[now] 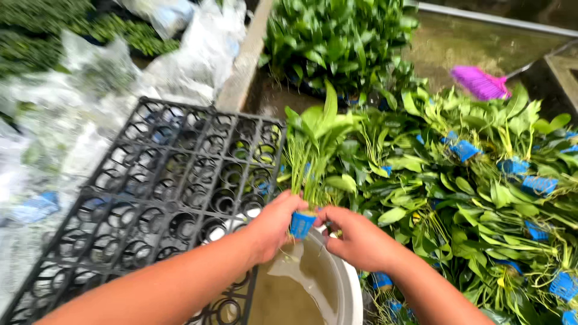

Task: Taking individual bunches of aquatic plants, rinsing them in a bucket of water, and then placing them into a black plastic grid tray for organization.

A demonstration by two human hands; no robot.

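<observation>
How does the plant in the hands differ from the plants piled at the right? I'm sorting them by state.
The held plant stands upright, while the piled plants lie tipped over and tangled. The held plant is alone, gripped at its blue pot by the left hand and right hand over a white bucket; the piled plants rest untouched. Both have green leaves and small blue pots.
</observation>
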